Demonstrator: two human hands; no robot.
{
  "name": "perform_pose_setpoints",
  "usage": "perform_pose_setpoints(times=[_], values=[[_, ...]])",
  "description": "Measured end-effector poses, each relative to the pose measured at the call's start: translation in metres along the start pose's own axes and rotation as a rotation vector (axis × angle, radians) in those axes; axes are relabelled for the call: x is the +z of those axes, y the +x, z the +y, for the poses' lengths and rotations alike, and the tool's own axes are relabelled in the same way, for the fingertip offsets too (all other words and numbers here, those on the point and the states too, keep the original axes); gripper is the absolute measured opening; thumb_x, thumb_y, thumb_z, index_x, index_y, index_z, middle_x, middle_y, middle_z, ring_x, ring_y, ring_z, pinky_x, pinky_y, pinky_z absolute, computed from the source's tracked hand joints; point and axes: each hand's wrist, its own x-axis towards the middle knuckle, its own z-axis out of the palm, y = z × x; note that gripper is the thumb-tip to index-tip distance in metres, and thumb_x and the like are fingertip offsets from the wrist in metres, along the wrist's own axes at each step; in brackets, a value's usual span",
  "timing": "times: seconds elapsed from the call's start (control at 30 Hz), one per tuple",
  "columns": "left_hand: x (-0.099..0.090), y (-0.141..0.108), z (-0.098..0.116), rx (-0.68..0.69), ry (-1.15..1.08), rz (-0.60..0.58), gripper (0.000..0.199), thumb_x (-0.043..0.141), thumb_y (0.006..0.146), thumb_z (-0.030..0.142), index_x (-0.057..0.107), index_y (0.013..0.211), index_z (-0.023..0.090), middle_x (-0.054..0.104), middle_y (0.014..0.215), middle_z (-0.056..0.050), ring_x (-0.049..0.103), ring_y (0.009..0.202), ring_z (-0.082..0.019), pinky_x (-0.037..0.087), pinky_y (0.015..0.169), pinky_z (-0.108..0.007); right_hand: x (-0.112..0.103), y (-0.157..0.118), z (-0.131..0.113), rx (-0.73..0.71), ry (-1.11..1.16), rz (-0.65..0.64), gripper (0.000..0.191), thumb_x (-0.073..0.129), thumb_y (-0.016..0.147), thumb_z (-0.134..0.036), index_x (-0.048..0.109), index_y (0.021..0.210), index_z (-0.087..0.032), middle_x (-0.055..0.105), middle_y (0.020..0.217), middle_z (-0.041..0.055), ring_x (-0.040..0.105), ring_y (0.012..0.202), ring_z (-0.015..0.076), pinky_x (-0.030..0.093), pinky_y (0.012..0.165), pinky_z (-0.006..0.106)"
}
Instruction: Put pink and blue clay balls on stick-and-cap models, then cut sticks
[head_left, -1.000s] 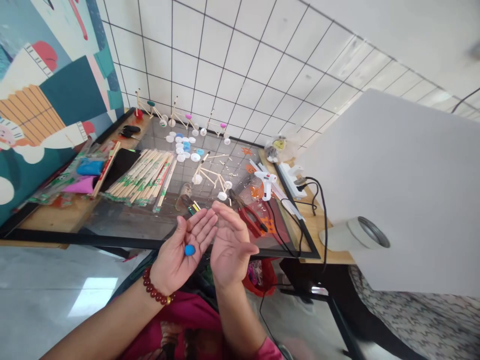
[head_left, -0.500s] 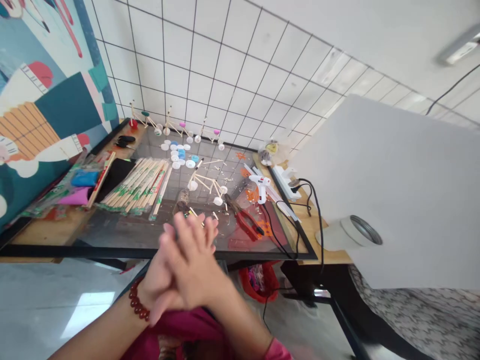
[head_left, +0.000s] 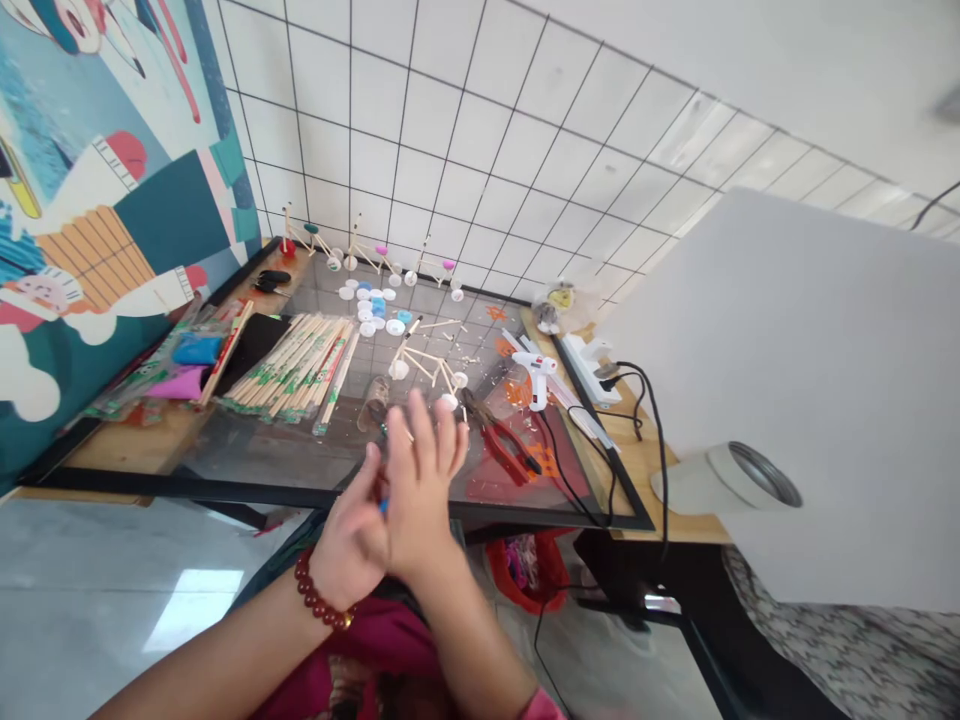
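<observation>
My left hand [head_left: 349, 530], with a red bead bracelet [head_left: 321, 592] on its wrist, and my right hand [head_left: 418, 490] are held close together above the front edge of the glass-topped table [head_left: 255, 482]. Between them shows a small sliver of blue modelling clay [head_left: 383, 505], mostly hidden by my fingers. Just beyond my fingertips stand a small clear jar [head_left: 373, 403] and a model of wooden sticks with white bottle-cap wheels [head_left: 424, 365]. Red-handled pliers [head_left: 502, 450] lie to the right of my right hand.
Bundled wooden chopsticks [head_left: 289, 365] lie at the left, and loose bottle caps [head_left: 371, 305] sit beyond them. A white hot glue gun [head_left: 534, 375] and a power strip [head_left: 589, 365] with black cords are at the right. A red basket [head_left: 525, 570] stands below the table.
My hands have eased apart from the flat press between my palms. The blue clay, a ball on my left palm a second ago, is now nearly hidden between them.
</observation>
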Motion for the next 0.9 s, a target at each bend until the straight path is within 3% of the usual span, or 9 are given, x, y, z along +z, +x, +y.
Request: perform_pose_setpoints(times=[0.1,0.2,0.3,0.4,0.57,0.67,0.8,0.9], values=[[-0.017,-0.002,0.031,-0.112,-0.156,0.071,0.038,0.043,0.103,0.034,0.072,0.11,0.011,0.076,0.112,-0.018,0.071,0.113,-0.027,0.058,0.096,-0.04,-0.007,0.009,0.023,0.119,0.088,0.152,0.053,0.033,0.103,-0.05,0.046,0.148,-0.023,0.052,0.152,0.0126,0.033,0.151,0.0332,0.017,0.123,0.062],[-0.024,-0.003,0.044,-0.085,-0.266,0.14,0.032,0.044,0.101,0.02,0.072,0.1,0.005,0.075,0.101,-0.02,0.074,0.096,-0.025,0.062,0.09,-0.041,-0.018,0.004,0.041,0.118,0.244,0.068,0.033,0.047,0.102,-0.031,0.06,0.132,-0.028,0.069,0.132,0.0061,0.056,0.134,0.0237,0.034,0.119,0.051],[-0.023,-0.003,0.045,-0.045,-0.239,0.149,0.029,0.045,0.096,0.005,0.073,0.102,0.004,0.076,0.101,-0.017,0.074,0.088,-0.019,0.063,0.08,-0.032,-0.022,-0.008,0.043,0.048,0.266,-0.122,0.028,0.059,0.096,-0.026,0.066,0.123,-0.027,0.07,0.132,0.0047,0.054,0.135,0.0249,0.033,0.119,0.052],[-0.025,-0.003,0.042,0.003,-0.115,0.136,0.031,0.051,0.089,-0.005,0.075,0.104,0.007,0.077,0.102,-0.013,0.073,0.085,-0.014,0.061,0.074,-0.022,-0.018,-0.016,0.039,0.019,0.224,-0.205,0.032,0.062,0.092,-0.023,0.066,0.124,-0.025,0.066,0.138,0.0062,0.051,0.138,0.0263,0.031,0.119,0.054],[-0.034,-0.002,0.038,0.016,0.107,0.057,0.022,0.066,0.086,0.002,0.077,0.104,0.009,0.078,0.093,-0.009,0.071,0.075,-0.012,0.061,0.076,-0.024,-0.012,-0.016,0.04,-0.01,0.243,-0.148,0.03,0.059,0.093,-0.02,0.067,0.121,-0.025,0.071,0.131,0.0055,0.057,0.131,0.0224,0.034,0.118,0.05],[-0.033,-0.002,0.04,0.023,0.075,0.043,0.023,0.069,0.086,0.006,0.076,0.108,0.009,0.077,0.099,-0.01,0.071,0.081,-0.014,0.061,0.077,-0.025,-0.012,-0.015,0.042,-0.01,0.266,-0.07,0.023,0.061,0.093,-0.021,0.07,0.114,-0.026,0.073,0.127,0.0047,0.061,0.126,0.0209,0.035,0.118,0.048],[-0.02,0.001,0.046,-0.076,-0.137,0.028,0.03,0.051,0.102,0.027,0.074,0.104,0.007,0.074,0.089,-0.01,0.067,0.069,-0.013,0.058,0.06,-0.024,-0.014,-0.015,0.04,-0.032,0.283,-0.085,0.016,0.06,0.094,-0.022,0.071,0.105,-0.026,0.071,0.13,0.0041,0.057,0.131,0.0213,0.033,0.12,0.048],[-0.01,0.008,0.047,-0.118,-0.178,0.108,0.038,0.04,0.105,0.027,0.072,0.093,0.009,0.07,0.076,-0.007,0.062,0.057,-0.011,0.052,0.05,-0.021,-0.018,-0.016,0.036,-0.084,0.182,-0.188,0.019,0.058,0.095,-0.022,0.071,0.109,-0.026,0.066,0.139,0.0036,0.048,0.142,0.0252,0.021,0.125,0.055]])
